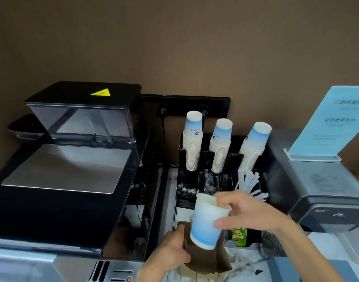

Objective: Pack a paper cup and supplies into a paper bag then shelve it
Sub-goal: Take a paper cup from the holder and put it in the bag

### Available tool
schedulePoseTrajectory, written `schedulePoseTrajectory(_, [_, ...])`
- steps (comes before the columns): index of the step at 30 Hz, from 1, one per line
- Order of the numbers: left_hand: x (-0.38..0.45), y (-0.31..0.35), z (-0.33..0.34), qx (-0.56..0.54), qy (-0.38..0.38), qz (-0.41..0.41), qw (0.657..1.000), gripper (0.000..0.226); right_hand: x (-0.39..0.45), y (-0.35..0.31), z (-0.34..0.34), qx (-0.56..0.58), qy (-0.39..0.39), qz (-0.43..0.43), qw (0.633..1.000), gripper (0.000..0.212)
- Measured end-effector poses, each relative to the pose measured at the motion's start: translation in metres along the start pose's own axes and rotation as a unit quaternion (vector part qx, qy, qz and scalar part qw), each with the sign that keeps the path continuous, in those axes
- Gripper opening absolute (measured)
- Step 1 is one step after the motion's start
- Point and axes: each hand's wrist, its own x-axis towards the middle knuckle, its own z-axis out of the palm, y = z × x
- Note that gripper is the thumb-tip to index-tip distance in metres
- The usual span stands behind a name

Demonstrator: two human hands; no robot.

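At lower centre, the right hand [250, 212] pinches the light, crushable paper cup [208, 222] near its rim while the left hand [172, 251] grips the limp paper bag [207, 259].

Right hand [245, 212] grip closed, fingers curled; left hand [172, 247] clasped.

A green tea box [238, 236] just beyond the right hand [249, 212] read "Lipton". The blue sign [335, 123] up to its right carried Chinese headings beginning "自助"; the cups' print was illegible.
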Motion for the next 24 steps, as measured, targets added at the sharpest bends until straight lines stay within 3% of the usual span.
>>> schedulePoseTrajectory(4, [0.001, -0.003, 0.003, -0.017, 0.023, 0.016, 0.999, 0.065, -0.001, 0.012, 0.018, -0.095, -0.035, 0.059, 0.993, 0.044])
schedulePoseTrajectory(10, [0.001, -0.007, 0.002, -0.021, 0.047, 0.062, 0.997, 0.059, -0.001, 0.018, 0.045, -0.239, -0.059, 0.040, 0.968, 0.030])
schedulePoseTrajectory(16, [0.007, -0.010, -0.002, -0.021, 0.026, 0.033, 0.999, 0.069, -0.009, 0.025, 0.039, -0.205, -0.086, 0.065, 0.973, 0.084])
schedulePoseTrajectory(21, [0.009, -0.005, 0.001, -0.018, -0.008, 0.019, 1.000, 0.075, 0.004, 0.040, 0.046, -0.310, -0.080, 0.171, 0.932, 0.067])
schedulePoseTrajectory(24, [0.010, 0.000, 0.004, -0.012, -0.027, 0.009, 1.000, 0.087, 0.021, 0.045, 0.065, -0.409, -0.128, 0.201, 0.881, 0.068])
